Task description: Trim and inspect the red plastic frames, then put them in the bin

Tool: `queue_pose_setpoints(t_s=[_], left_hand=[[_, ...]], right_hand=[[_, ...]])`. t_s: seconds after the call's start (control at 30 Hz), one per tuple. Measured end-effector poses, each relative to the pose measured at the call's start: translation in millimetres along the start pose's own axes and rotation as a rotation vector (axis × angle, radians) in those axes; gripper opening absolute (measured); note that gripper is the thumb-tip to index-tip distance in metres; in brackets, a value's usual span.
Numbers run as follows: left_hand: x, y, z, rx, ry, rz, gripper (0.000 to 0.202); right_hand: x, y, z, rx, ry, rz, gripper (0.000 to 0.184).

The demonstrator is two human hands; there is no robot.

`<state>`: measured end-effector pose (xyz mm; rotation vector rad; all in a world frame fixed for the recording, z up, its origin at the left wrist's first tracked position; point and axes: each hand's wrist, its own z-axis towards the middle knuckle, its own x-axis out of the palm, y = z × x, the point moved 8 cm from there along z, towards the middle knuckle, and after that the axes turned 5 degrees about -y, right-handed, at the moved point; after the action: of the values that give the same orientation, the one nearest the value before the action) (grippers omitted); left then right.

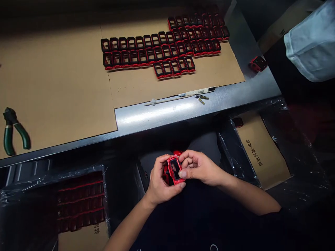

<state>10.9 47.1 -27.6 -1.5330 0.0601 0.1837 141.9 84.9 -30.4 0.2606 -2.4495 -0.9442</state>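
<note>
Below the table edge, both my hands meet on a small red and black frame part [175,169]. My left hand [160,181] cups it from below and behind, fingers curled around it. My right hand [199,167] pinches its right side with thumb and curled fingers. More red plastic shows behind the part in my left palm. On the cardboard sheet [65,80] at the back, several rows of the same red and black frames [162,48] lie side by side.
Green-handled pliers [12,130] lie at the table's left. A thin white rod [167,100], a labelled knife [200,92] and a small metal piece lie on the steel edge. A plastic-lined box of red parts [80,202] stands lower left; a lined cardboard box [261,150] right. Another person's white sleeve [311,45] is upper right.
</note>
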Motion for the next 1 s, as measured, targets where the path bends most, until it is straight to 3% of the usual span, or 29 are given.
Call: queue_pose_setpoints(t_s=[0.27,0.33,0.37,0.43,0.5,0.57,0.67,0.73,0.8,1.0], left_hand=[[7.7,-2,9,0.14,0.028,0.066,0.073],[13.0,7,13,0.074,0.073,0.099,0.076],[15.8,14,15,0.011,0.103,0.075,0.08],[22.2,34,15,-0.204,0.163,-0.054,0.07],[26.3,56,10,-0.456,0.165,-0.198,0.044],[29.1,71,5,-0.638,0.133,-0.274,0.034],[35.1,81,0,-0.756,0.099,-0.29,0.035],[40.4,81,-1,-0.785,0.091,-0.272,0.037],[44.6,78,-3,-0.807,0.082,-0.247,0.041],[41.0,70,-8,-0.833,-0.017,-0.216,0.044]], right_hand=[[5,-18,10,0.065,0.065,0.271,0.05],[-12,-16,12,0.01,0.046,0.283,0.053],[-32,-10,11,-0.063,-0.012,0.253,0.055],[-102,10,-2,-0.263,-0.305,0.107,0.059],[-197,30,-40,-0.399,-0.804,-0.14,0.065],[-276,35,-71,-0.383,-1.052,-0.19,0.063],[-366,30,-85,-0.259,-1.212,-0.245,0.043],[-403,26,-75,-0.19,-1.265,-0.296,0.035],[-427,25,-54,-0.134,-1.304,-0.345,0.034],[-460,23,2,-0.079,-1.362,-0.368,0.033]])
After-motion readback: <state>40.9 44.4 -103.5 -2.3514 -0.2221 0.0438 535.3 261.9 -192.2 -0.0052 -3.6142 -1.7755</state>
